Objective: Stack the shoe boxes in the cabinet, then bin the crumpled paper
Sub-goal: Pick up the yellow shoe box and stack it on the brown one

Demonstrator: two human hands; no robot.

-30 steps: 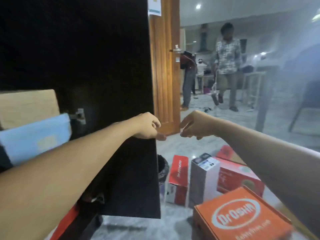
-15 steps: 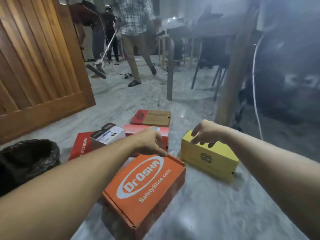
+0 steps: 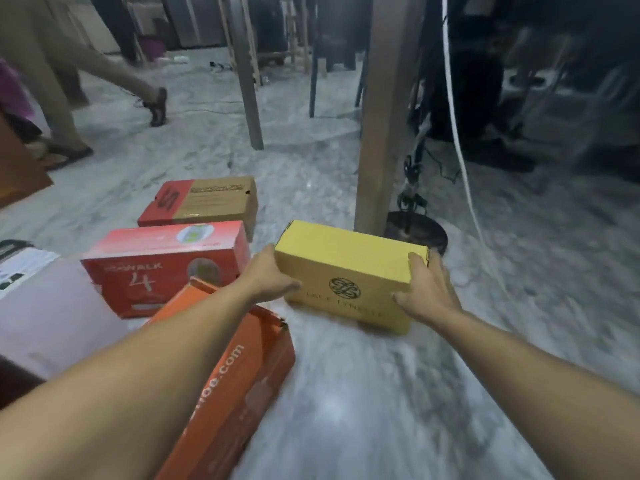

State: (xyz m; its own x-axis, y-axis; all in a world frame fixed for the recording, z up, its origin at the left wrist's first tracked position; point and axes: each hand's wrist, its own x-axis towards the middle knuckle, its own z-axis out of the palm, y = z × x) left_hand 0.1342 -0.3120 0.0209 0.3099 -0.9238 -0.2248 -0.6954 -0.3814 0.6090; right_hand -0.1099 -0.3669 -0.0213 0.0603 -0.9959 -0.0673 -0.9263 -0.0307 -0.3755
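Boxes counted: I see five on the marble floor point(image 3: 346, 393).
Yellow box point(image 3: 349, 268): on the floor, right of the others, just in front of a wooden post point(image 3: 384, 109).
Left hand point(image 3: 266, 275): I have it against the yellow box's left end, thumb on the front face, fingers hidden behind.
Right hand point(image 3: 426, 289): wrapped round the right end, fingers over the top edge, thumb on the front.
Others: orange box point(image 3: 235, 375) nearest, under my left forearm; red box point(image 3: 166, 268); red-and-brown box point(image 3: 207, 202) behind; one white box point(image 3: 20, 265) at the left edge.
Bystanders: legs of one person point(image 3: 62, 81) walking, far left.
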